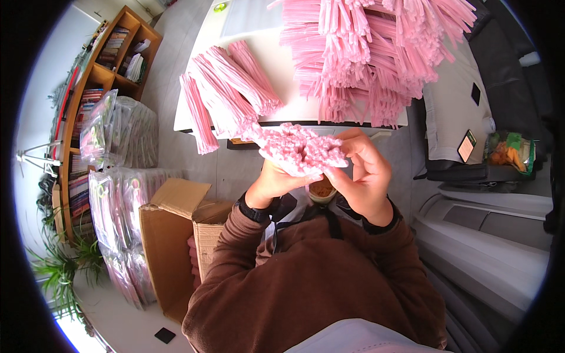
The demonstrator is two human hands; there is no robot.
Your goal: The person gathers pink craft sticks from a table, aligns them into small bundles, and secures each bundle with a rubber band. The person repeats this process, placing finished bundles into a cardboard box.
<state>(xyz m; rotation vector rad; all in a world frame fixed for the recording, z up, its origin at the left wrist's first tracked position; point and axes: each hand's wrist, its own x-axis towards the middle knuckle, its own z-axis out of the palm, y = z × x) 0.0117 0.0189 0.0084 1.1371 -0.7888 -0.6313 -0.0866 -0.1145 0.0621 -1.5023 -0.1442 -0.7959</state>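
Note:
My left hand (280,178) holds a bundle of pink fuzzy stems (302,148) from below, its cut ends facing up towards me. The thumb and fingers of my right hand (364,170) pinch at the bundle's right edge. Just beyond, several bundles of pink stems (225,95) lie side by side at the left of the white table (282,79), some jutting over its near edge. A large heap of pink stems (366,57) covers the table's right part. Between my wrists, lower down, a round container (322,192) holds something brown.
An open cardboard box (165,260) stands at my left, with pink things inside. Behind it are stacked clear plastic packs (128,198) and a wooden bookshelf (99,75). At the right are a dark sofa (499,66), a phone (467,145) and a food bag (510,152).

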